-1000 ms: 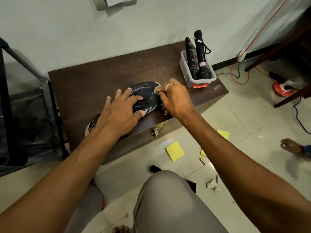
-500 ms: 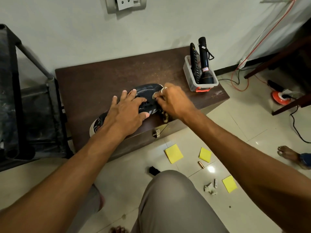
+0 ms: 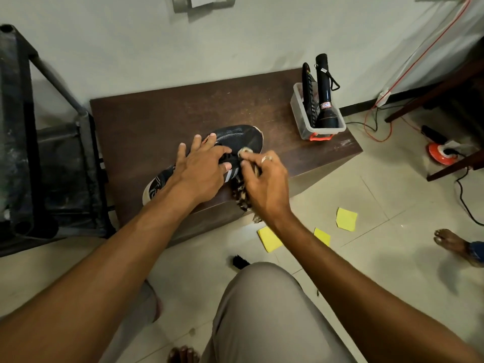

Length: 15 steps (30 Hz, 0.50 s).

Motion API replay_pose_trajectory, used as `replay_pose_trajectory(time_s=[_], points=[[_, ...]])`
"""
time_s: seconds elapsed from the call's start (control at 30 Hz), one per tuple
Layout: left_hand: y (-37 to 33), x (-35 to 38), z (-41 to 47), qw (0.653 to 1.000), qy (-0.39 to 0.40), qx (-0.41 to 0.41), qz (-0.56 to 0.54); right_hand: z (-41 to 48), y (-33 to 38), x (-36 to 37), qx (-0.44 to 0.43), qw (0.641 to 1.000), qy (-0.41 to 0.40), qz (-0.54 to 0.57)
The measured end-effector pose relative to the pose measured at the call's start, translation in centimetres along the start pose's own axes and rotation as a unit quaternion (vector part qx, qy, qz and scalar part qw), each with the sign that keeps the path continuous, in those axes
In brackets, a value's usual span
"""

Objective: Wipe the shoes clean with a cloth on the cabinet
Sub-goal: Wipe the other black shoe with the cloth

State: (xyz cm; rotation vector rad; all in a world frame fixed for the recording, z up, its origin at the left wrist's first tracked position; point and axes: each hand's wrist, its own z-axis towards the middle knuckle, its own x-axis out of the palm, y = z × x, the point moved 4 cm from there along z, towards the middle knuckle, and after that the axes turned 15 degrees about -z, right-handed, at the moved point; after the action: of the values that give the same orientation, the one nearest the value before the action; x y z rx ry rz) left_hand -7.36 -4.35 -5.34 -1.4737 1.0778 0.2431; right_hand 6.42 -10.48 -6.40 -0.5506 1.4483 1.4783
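On cabinet, L grip wide, flat on white-striped black shoe, R grip pinching cloth, torch label unreadable.

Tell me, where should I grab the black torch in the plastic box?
I'd grip the torch by its slim barrel, coming from above: it stands head-down in the clear box, barrel sticking up free, with a remote close beside it.

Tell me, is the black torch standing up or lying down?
Standing up: the torch sits wide-end down in the clear box, its handle poking above the rim.
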Motion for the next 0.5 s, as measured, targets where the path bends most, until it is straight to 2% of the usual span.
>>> replay_pose_trajectory(time_s=[0.07,0.13,0.27,0.3,0.43,0.5], points=[[0.0,-0.1,0.1,1.0,0.002,-0.002,-0.006,-2.7,-0.1,0.4,-0.015,0.998,-0.006,0.065],[0.2,-0.1,0.0,1.0,0.017,-0.003,-0.013,-2.6,-0.4,0.6,-0.011,0.997,-0.015,0.079],[0.4,-0.1,-0.3,0.998,0.063,-0.015,-0.021,0.1,-1.1,0.8,0.122,0.984,-0.061,0.114],[0.4,-0.1,-0.3,0.997,0.072,-0.016,-0.019,-0.3,-0.6,0.9,0.123,0.983,-0.049,0.127],[0.6,-0.3,-0.1,0.995,0.09,-0.025,-0.023,-3.4,0.8,0.8,0.039,0.989,0.016,0.145],[0.5,-0.4,0.0,0.994,0.102,-0.038,-0.029,-1.8,-0.4,0.8,0.072,0.986,-0.011,0.153]])
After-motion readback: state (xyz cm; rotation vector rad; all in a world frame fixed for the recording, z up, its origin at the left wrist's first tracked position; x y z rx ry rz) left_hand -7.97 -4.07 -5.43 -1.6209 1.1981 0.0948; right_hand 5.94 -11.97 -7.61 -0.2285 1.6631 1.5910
